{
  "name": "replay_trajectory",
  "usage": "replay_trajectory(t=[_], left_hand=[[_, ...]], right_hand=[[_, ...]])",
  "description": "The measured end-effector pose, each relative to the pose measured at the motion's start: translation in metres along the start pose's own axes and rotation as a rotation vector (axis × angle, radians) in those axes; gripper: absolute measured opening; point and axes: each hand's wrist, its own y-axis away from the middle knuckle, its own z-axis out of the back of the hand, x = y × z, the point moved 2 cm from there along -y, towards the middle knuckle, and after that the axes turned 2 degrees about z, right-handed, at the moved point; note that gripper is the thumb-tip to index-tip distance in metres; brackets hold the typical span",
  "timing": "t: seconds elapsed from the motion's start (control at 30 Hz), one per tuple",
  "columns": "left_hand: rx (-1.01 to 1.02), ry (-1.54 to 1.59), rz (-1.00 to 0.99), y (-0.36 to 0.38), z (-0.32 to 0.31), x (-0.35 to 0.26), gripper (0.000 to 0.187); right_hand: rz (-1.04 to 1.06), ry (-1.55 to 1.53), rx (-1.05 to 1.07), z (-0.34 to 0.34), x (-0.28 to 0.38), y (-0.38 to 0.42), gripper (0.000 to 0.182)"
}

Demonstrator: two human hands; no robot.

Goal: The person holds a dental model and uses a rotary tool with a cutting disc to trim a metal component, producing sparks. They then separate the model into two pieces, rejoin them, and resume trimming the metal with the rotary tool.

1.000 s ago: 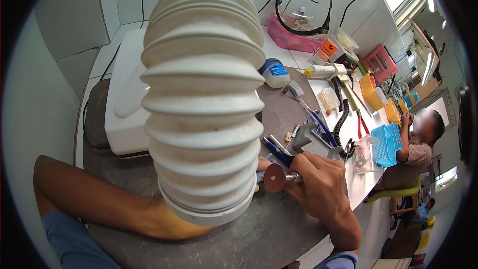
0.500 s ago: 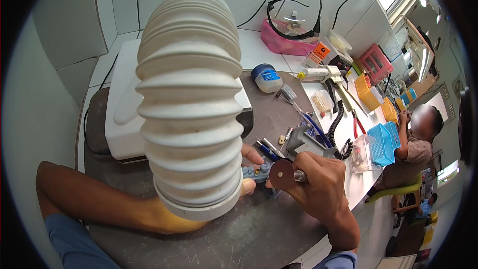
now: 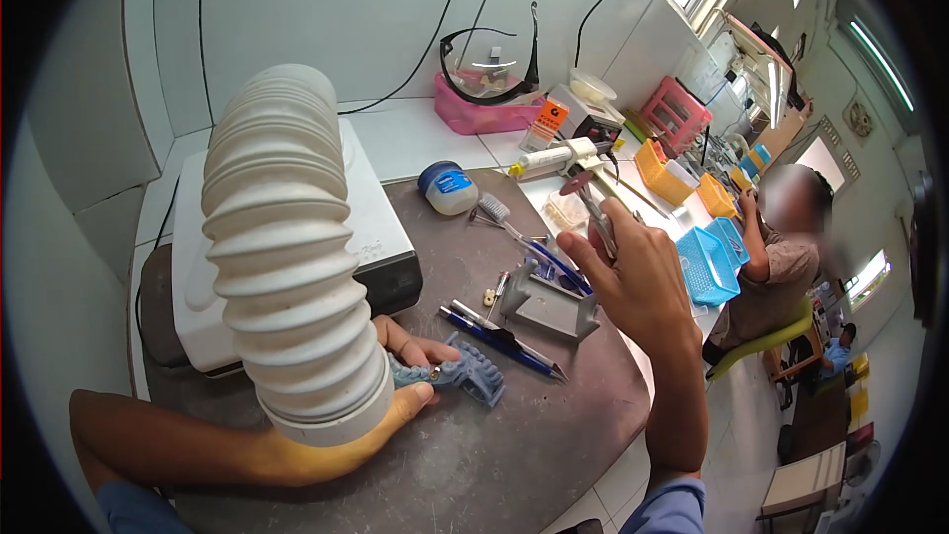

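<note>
My left hand [image 3: 405, 344] pinches a blue-grey dental model [image 3: 473, 376] with a small gold-coloured spot on it. Part of that hand is hidden behind a white ribbed hose [image 3: 292, 277]. Raised to the right, well apart from the model, my right hand [image 3: 638, 272] grips a metal rotary handpiece [image 3: 600, 222]. A reddish-brown disc [image 3: 577, 181] is fixed at the handpiece's tip. Between the hands lie blue pens [image 3: 504, 339] and a grey cradle [image 3: 549, 302] on the dark bench mat [image 3: 514, 455].
A white machine [image 3: 371, 222] stands behind the hose. A blue-lidded jar [image 3: 450, 186], a brush [image 3: 494, 210] and clear goggles [image 3: 489, 84] over a pink basket [image 3: 465, 117] are at the back. Blue baskets [image 3: 707, 267] stand at right; a seated person [image 3: 781, 247] is beyond.
My right hand has lifted the handpiece and disc up and away from the dental model. The model stays in my left hand and shows more fully. The camera view has shifted.
</note>
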Motion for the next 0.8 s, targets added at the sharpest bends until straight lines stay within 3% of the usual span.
replay_trajectory(t=[0.1, 0.17, 0.3, 0.43, 0.5, 0.73, 0.8], left_hand=[[-0.005, -0.139, -0.115, -0.001, 0.005, 0.007, 0.024], [0.028, -0.172, -0.057, 0.001, 0.010, 0.006, 0.026], [-0.041, -0.177, 0.141, 0.007, 0.004, -0.014, 0.036], [-0.049, -0.262, 0.084, 0.007, 0.004, -0.010, 0.044], [-0.077, -0.238, 0.250, 0.005, 0.003, -0.010, 0.044], [-0.068, -0.149, 0.142, 0.002, 0.005, -0.009, 0.044], [-0.110, 0.037, 0.172, 0.000, 0.001, -0.010, 0.047]], right_hand=[[0.112, 0.063, 0.095, -0.012, -0.007, -0.007, 0.024], [0.151, 0.081, 0.142, -0.020, -0.005, -0.002, 0.023], [0.203, 0.043, 0.264, -0.031, 0.000, 0.007, 0.033], [0.211, -0.030, 0.295, -0.038, -0.003, 0.010, 0.044], [0.209, -0.052, 0.289, -0.039, -0.005, 0.010, 0.045], [0.291, -0.119, 0.168, -0.030, -0.001, 0.017, 0.048], [0.378, -0.059, -0.143, -0.023, 0.002, 0.024, 0.041]])
